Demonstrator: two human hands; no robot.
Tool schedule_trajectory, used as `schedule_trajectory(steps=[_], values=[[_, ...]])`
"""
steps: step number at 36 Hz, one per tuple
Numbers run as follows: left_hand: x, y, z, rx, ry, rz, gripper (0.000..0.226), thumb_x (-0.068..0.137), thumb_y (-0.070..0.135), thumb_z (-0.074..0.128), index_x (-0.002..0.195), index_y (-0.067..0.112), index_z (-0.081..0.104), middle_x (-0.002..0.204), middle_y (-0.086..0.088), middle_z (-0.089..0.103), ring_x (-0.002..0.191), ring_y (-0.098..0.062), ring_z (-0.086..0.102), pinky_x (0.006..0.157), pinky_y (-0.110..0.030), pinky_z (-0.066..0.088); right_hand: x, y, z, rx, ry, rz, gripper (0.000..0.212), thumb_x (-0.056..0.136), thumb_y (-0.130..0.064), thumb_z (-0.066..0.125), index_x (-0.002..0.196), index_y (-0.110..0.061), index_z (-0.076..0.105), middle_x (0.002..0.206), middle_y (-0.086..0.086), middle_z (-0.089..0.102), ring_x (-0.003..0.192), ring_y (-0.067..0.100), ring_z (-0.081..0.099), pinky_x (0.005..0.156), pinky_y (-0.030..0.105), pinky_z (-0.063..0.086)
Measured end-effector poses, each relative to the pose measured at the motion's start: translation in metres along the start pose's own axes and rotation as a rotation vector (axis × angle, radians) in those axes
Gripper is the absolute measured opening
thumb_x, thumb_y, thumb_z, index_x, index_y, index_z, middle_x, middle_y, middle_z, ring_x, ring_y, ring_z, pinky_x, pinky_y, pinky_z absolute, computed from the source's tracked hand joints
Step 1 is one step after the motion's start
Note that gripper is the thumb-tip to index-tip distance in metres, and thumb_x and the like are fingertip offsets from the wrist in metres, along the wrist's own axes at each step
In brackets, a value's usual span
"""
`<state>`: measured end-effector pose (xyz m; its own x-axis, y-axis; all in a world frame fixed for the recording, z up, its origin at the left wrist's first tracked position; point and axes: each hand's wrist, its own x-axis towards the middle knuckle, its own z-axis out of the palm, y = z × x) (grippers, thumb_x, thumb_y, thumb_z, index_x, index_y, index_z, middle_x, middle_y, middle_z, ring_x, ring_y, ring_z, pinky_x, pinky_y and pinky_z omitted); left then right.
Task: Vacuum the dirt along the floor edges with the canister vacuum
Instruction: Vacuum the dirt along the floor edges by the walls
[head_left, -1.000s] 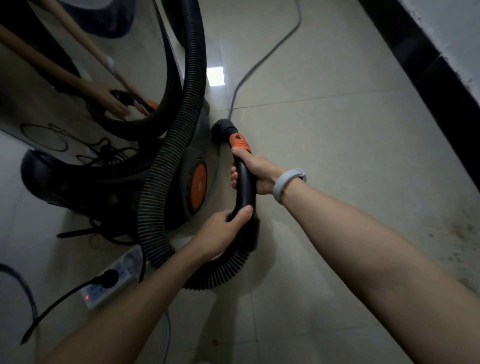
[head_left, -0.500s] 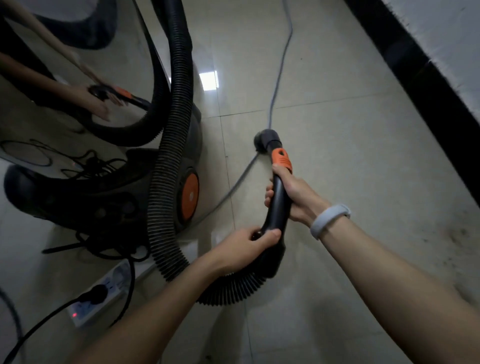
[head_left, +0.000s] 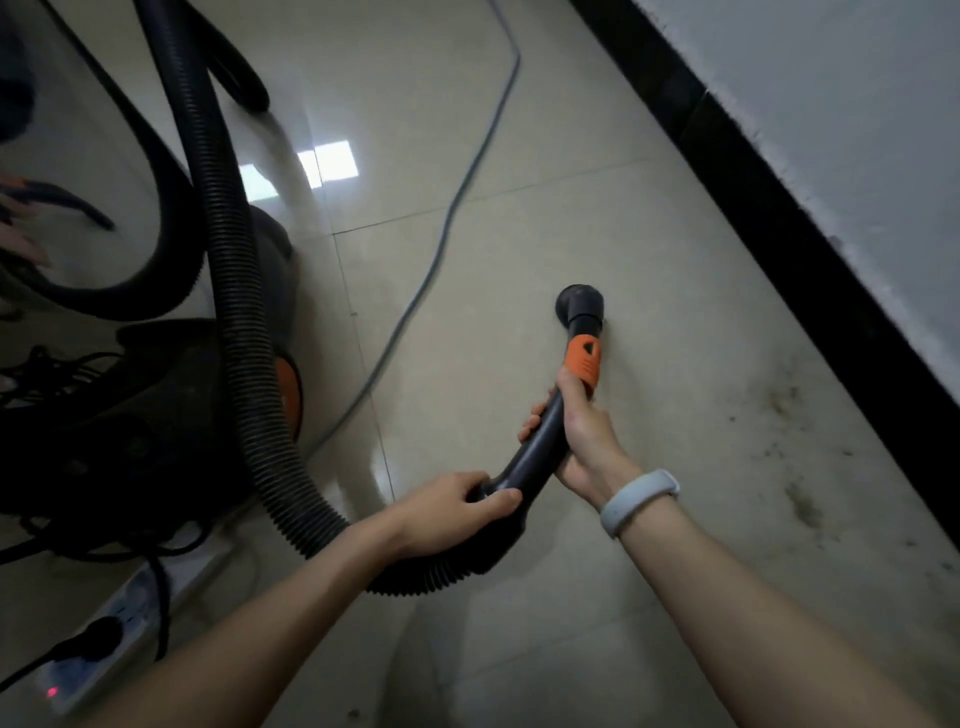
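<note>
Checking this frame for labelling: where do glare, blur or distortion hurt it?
Head view: bright window glare on the glossy beige floor tiles; motion blur smears the grey cable and the reflections at far left; wide-angle lens bends the black baseboard; the dark canister vacuum is underexposed.

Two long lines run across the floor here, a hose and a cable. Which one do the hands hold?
The black ribbed hose, through its curved handle: left hand at the hose end, right hand below the orange collar. The thin grey cable lies untouched.
</note>
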<state>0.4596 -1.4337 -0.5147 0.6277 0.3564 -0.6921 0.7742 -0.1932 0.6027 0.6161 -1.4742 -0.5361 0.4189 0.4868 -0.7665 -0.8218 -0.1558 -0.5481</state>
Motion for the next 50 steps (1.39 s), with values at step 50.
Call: schedule_trajectory(steps=[50], values=[[-0.049, -0.029, 0.056, 0.087, 0.018, 0.068, 0.021, 0.094, 0.045, 0.050, 0.093, 0.025, 0.054, 0.084, 0.005, 0.060, 0.071, -0.007, 0.055, 0.060, -0.021, 0.041, -0.074, 0.061, -0.041, 0.062, 0.237, -0.079, 0.028, 0.097, -0.032, 0.055, 0.090, -0.010, 0.040, 0.057, 0.005, 0.048, 0.042, 0.018, 0.050, 0.048, 0.030, 0.048]])
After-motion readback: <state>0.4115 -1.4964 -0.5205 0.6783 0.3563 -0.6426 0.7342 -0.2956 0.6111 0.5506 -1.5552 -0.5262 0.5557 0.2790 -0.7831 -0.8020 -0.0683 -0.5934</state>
